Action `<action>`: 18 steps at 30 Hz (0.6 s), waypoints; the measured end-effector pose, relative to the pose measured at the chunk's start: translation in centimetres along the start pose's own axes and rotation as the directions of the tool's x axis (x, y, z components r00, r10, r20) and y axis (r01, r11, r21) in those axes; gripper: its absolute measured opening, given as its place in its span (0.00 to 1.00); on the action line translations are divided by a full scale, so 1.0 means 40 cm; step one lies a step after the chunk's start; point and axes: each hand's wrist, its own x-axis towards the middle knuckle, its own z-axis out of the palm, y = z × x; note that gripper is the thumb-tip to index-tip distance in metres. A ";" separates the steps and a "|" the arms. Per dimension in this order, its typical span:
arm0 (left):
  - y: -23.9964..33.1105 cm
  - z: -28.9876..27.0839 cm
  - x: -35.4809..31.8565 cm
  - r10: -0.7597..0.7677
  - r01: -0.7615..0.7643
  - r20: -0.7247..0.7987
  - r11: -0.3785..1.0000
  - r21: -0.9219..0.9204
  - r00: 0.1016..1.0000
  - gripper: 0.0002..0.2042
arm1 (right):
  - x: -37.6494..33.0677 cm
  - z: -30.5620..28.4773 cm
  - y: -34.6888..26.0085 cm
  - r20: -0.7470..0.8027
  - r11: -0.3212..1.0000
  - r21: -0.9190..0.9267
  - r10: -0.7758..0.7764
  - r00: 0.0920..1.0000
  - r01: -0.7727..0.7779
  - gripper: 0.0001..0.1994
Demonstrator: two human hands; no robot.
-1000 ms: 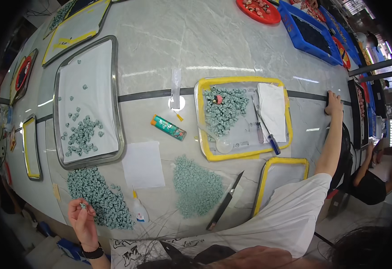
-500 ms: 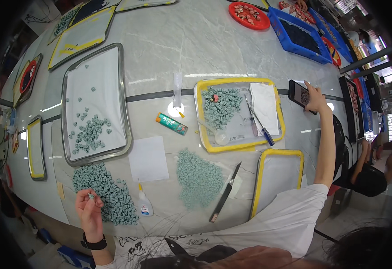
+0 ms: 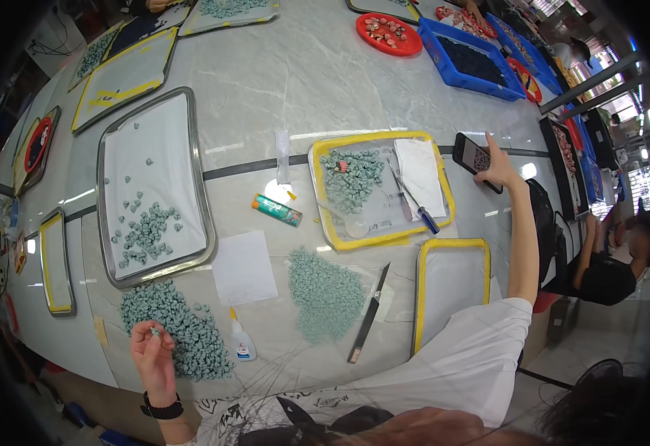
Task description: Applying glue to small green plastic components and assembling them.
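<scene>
My left hand (image 3: pixel 152 353) pinches a small blue-green stone-like piece (image 3: pixel 155 331) between thumb and fingertips. Beneath it spreads a heap of similar pieces (image 3: pixel 184 338). Far to the right, my right hand (image 3: pixel 500 169) is at the end of a black phone (image 3: pixel 474 157), its thumb at the lower edge and a finger stretched along the upper one. Some fingers are hidden behind the phone. A white glue bottle (image 3: pixel 242 346) with a yellow tip lies right of the heap. A paler, finer pile (image 3: pixel 323 297) sits further right, beside a black-handled knife (image 3: pixel 366 327).
Several pieces lie on a white-lined metal tray (image 3: pixel 201 160). A yellow-edged tray (image 3: pixel 451 189) holds more pieces, tweezers and a screwdriver (image 3: pixel 429 221). Around are white paper (image 3: pixel 243 267), a green packet (image 3: pixel 277 209), another yellow-rimmed tray (image 3: pixel 451 286) and a blue bin (image 3: pixel 438 70).
The whole view has shifted slightly, moving most things left. My left hand still pinches its piece. At the phone, a finger of my right hand is stretched out further.
</scene>
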 end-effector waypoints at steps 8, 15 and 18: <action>0.003 -0.030 -0.002 0.023 -0.020 0.046 0.998 -0.060 0.999 0.14 | -0.157 0.033 0.074 -0.096 0.945 0.325 0.068 0.993 -0.033 0.53; -0.020 -0.093 -0.041 0.053 -0.050 0.018 0.986 -0.162 0.998 0.13 | -0.359 0.122 0.051 -0.415 0.974 0.220 0.034 0.909 0.063 0.45; -0.025 -0.114 -0.053 0.063 -0.061 0.002 0.981 -0.186 0.998 0.13 | -0.368 0.133 -0.010 -0.465 0.962 0.248 0.223 0.857 -0.115 0.43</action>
